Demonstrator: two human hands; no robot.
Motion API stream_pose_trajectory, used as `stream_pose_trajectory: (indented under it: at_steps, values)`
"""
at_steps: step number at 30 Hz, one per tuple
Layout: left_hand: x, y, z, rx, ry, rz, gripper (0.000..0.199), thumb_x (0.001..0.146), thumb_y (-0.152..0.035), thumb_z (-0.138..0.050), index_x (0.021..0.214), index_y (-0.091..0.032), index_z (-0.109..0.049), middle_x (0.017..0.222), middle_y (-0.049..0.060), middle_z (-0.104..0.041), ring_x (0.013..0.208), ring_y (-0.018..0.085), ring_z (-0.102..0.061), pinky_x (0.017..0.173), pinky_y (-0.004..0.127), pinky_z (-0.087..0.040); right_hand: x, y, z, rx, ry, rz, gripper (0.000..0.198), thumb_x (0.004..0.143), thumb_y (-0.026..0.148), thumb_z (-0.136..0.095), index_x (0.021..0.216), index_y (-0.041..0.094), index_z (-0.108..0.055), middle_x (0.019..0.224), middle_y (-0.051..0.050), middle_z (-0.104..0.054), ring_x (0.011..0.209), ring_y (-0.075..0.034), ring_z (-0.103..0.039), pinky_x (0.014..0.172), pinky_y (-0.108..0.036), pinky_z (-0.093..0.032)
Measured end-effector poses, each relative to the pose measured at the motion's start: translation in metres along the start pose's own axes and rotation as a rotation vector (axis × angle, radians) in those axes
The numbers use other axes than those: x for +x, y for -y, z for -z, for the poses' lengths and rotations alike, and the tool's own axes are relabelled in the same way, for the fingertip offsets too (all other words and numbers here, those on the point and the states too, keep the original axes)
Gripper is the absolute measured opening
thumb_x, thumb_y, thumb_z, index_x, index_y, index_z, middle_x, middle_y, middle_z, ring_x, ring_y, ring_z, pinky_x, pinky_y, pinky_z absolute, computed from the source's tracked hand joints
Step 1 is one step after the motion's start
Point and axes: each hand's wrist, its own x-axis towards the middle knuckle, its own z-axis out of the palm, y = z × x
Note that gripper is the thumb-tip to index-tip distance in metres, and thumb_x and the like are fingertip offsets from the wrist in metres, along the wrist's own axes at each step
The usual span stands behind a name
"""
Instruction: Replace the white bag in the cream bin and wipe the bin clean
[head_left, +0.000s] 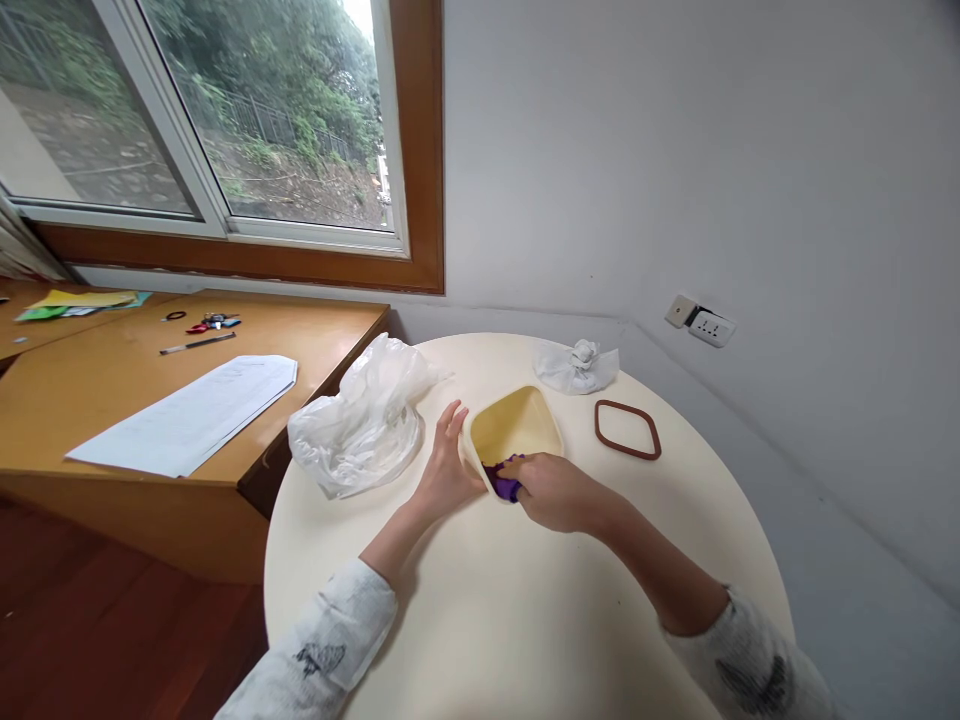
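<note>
A pale yellow, square-mouthed plastic container [525,420] is tilted on the round table, its opening facing me. My left hand [448,465] grips its left side, the fingers behind the wall and partly hidden. My right hand [551,488] presses a bunched purple cloth [507,488] against the inside of the container at the lower rim. Part of the cloth is covered by the fingers. To the right on the table lies a brown square ring [628,430], apart from both hands.
The round cream table [510,620] carries a crumpled white plastic bag [367,420] at left and a knotted clear bag [577,368] at the back. A wooden desk [135,385] at left holds paper sheets [195,410], a pen [197,344] and keys [215,322]. A wall socket [711,327] is at right.
</note>
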Motion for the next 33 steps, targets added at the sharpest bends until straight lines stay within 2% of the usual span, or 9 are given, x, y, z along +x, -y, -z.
stream_pose_trajectory:
  at_steps: [3, 5, 8, 13, 17, 22, 26, 30, 33]
  values:
    - [0.0, -0.003, 0.002, 0.004, 0.026, -0.012, 0.108, 0.056, -0.023, -0.077, 0.137, -0.031, -0.006, 0.144, 0.013, -0.012, 0.134, 0.032, -0.015, 0.104, 0.052, -0.027, 0.017, -0.001, 0.001, 0.098, 0.202, -0.036, 0.024, 0.081, 0.016, -0.037, 0.088, 0.017, -0.06, 0.083, -0.006, -0.066, 0.071, -0.016, -0.059, 0.057, -0.022, -0.038]
    - [0.0, -0.004, 0.003, 0.004, 0.023, -0.002, 0.108, 0.055, -0.021, -0.076, 0.137, -0.029, -0.006, 0.144, 0.014, -0.012, 0.134, 0.032, -0.015, 0.104, 0.051, -0.027, 0.03, -0.004, -0.002, 0.092, 0.262, -0.072, 0.023, 0.081, 0.019, -0.038, 0.086, 0.016, -0.061, 0.08, -0.007, -0.066, 0.063, -0.015, -0.058, 0.051, -0.022, -0.037]
    - [0.001, -0.004, 0.003, 0.001, 0.035, 0.014, 0.11, 0.053, -0.018, -0.076, 0.137, -0.029, -0.007, 0.144, 0.014, -0.012, 0.134, 0.032, -0.016, 0.104, 0.05, -0.029, 0.05, -0.009, -0.01, 0.058, 0.27, -0.058, 0.02, 0.079, 0.018, -0.043, 0.087, 0.016, -0.062, 0.08, -0.007, -0.067, 0.061, -0.016, -0.059, 0.051, -0.023, -0.037]
    - [0.001, -0.005, 0.004, 0.005, 0.076, 0.013, 0.11, 0.052, -0.014, -0.075, 0.137, -0.03, -0.007, 0.144, 0.013, -0.011, 0.134, 0.033, -0.015, 0.103, 0.05, -0.03, 0.074, -0.01, -0.023, -0.056, 0.208, -0.011, 0.024, 0.078, 0.017, -0.047, 0.097, 0.019, -0.06, 0.098, -0.008, -0.067, 0.088, -0.022, -0.06, 0.073, -0.03, -0.04]
    - [0.001, -0.005, 0.005, 0.027, 0.098, 0.006, 0.11, 0.053, -0.013, -0.073, 0.137, -0.032, -0.005, 0.144, 0.013, -0.01, 0.134, 0.033, -0.014, 0.103, 0.05, -0.029, 0.078, -0.008, -0.027, -0.143, 0.193, -0.057, 0.027, 0.078, 0.019, -0.048, 0.103, 0.018, -0.059, 0.102, -0.011, -0.066, 0.094, -0.025, -0.06, 0.077, -0.035, -0.04]
    - [0.002, -0.003, 0.006, 0.054, 0.102, -0.002, 0.109, 0.053, -0.017, -0.074, 0.138, -0.029, -0.007, 0.143, 0.014, -0.012, 0.133, 0.033, -0.017, 0.102, 0.049, -0.031, 0.066, -0.008, -0.021, -0.214, 0.184, -0.117, 0.024, 0.079, 0.017, -0.045, 0.095, 0.015, -0.063, 0.095, -0.012, -0.068, 0.088, -0.025, -0.062, 0.073, -0.035, -0.041]
    - [0.003, -0.001, 0.008, 0.051, 0.081, 0.014, 0.111, 0.052, -0.022, -0.076, 0.138, -0.028, -0.006, 0.143, 0.014, -0.015, 0.133, 0.033, -0.019, 0.103, 0.049, -0.031, 0.043, -0.005, -0.008, -0.245, 0.159, -0.133, 0.022, 0.078, 0.017, -0.044, 0.086, 0.014, -0.064, 0.085, -0.012, -0.068, 0.079, -0.024, -0.063, 0.069, -0.032, -0.041]
    - [0.004, -0.002, 0.01, 0.026, 0.083, 0.046, 0.114, 0.052, -0.025, -0.078, 0.139, -0.027, -0.004, 0.143, 0.013, -0.016, 0.133, 0.032, -0.019, 0.105, 0.048, -0.029, 0.014, -0.002, 0.0, -0.264, 0.077, -0.122, 0.022, 0.079, 0.015, -0.04, 0.083, 0.015, -0.062, 0.085, -0.01, -0.068, 0.076, -0.02, -0.062, 0.071, -0.031, -0.039]
    - [0.005, -0.003, 0.012, 0.018, 0.093, 0.052, 0.115, 0.051, -0.027, -0.079, 0.139, -0.027, -0.005, 0.143, 0.013, -0.017, 0.133, 0.031, -0.02, 0.105, 0.048, -0.028, -0.006, -0.003, 0.0, -0.287, -0.028, -0.06, 0.022, 0.079, 0.013, -0.039, 0.082, 0.016, -0.061, 0.084, -0.008, -0.068, 0.074, -0.018, -0.062, 0.074, -0.03, -0.038]
